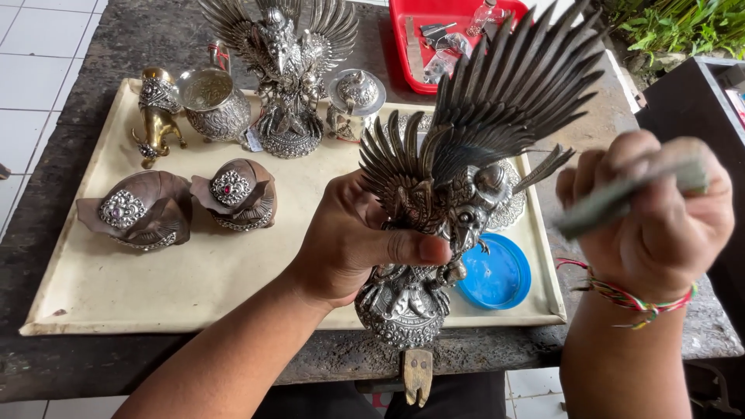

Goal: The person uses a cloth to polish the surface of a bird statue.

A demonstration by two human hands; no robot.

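My left hand [353,244] grips a silver winged-bird statue [466,155] by its body, tilted with the wings fanning up to the right and its round base [403,310] over the table's front edge. My right hand [652,213] is closed around a thin grey metal tool [613,198], blurred, held just right of the statue's wing tips. A woven bracelet circles my right wrist.
A cream tray [155,287] on a dark stone table [116,46] carries a second winged statue [285,70], a silver bowl [211,101], a lidded pot [355,97], a gold figurine [157,112], two shell-shaped ornaments [143,209], and a blue lid [497,275]. A red tray [400,43] sits behind.
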